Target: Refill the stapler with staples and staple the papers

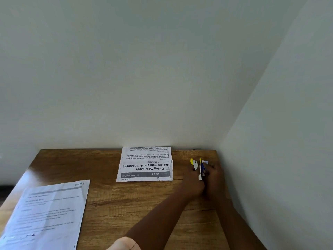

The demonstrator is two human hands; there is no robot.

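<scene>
Both hands meet at the far right of the wooden table [126, 204]. My left hand [193, 183] grips a white and yellow stapler [195, 164], which looks hinged open. My right hand [215, 177] holds a small blue and white staple box [203, 166] against the stapler's other arm. A folded printed paper [145, 165] headed "Dining Table Cloth Replacement and Arrangement" lies at the table's back edge, left of the hands. A second printed sheet [46, 215] lies at the near left corner, hanging over the table edge.
Pale walls close the table in at the back and on the right [279, 141]. Bare wood stretches between the two papers and in front of the hands.
</scene>
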